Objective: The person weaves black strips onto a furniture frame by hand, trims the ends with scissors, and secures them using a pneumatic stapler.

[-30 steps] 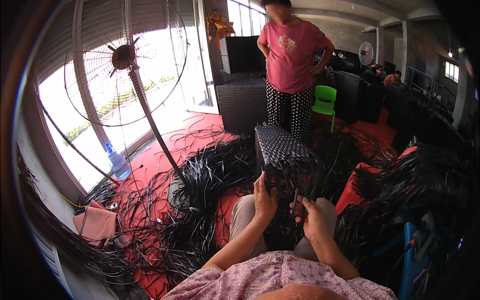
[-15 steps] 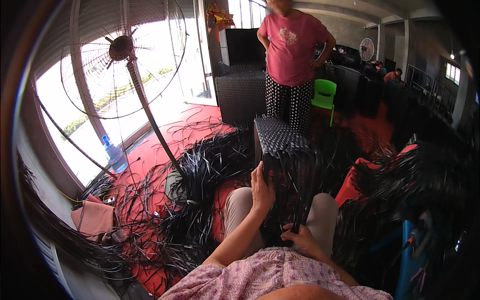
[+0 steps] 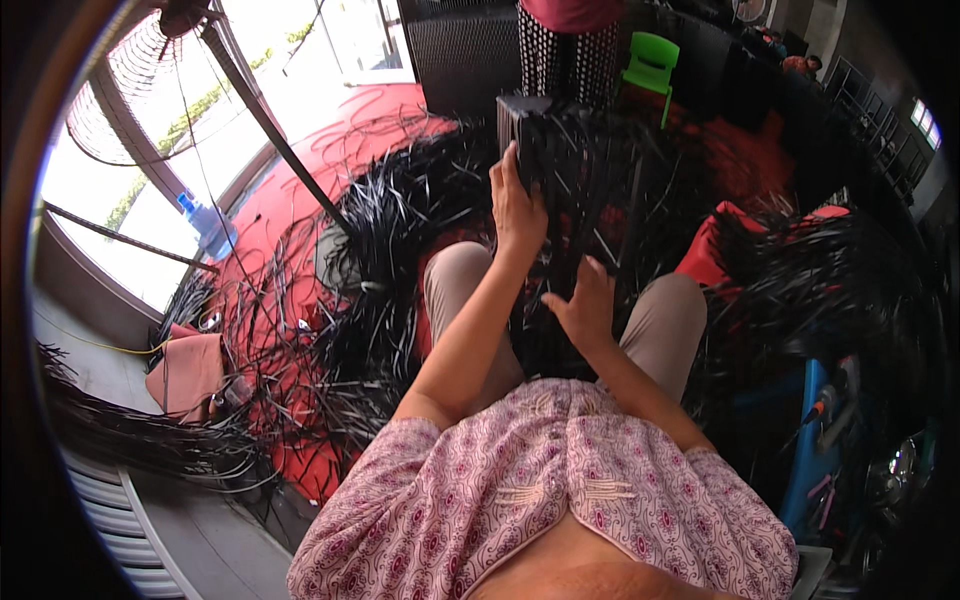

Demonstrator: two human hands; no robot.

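Note:
A black woven piece [image 3: 524, 104] stands between my knees, its top narrow in view, with loose black flat strips [image 3: 575, 185] hanging from it towards me. My left hand [image 3: 520, 212] lies along the left side of the piece, fingers stretched upward against it. Lower down, my right hand [image 3: 588, 303] is raised beside the hanging strips. Its thumb stands apart from the fingers and nothing shows held in it, though the dark strips partly blend with the fingertips.
Heaps of black strips [image 3: 400, 200] cover the red floor [image 3: 370, 110]. A person [image 3: 570, 50] stands beyond the piece, beside a green chair [image 3: 652, 65]. At left are a fan [image 3: 140, 90] and a water bottle [image 3: 210, 228]; at right, a red chair [image 3: 705, 245] and a blue object [image 3: 806, 440].
My view has tipped downward. The woven piece now leans away from me. My right hand has risen from my lap and opened, while my left hand stays at the piece's left side.

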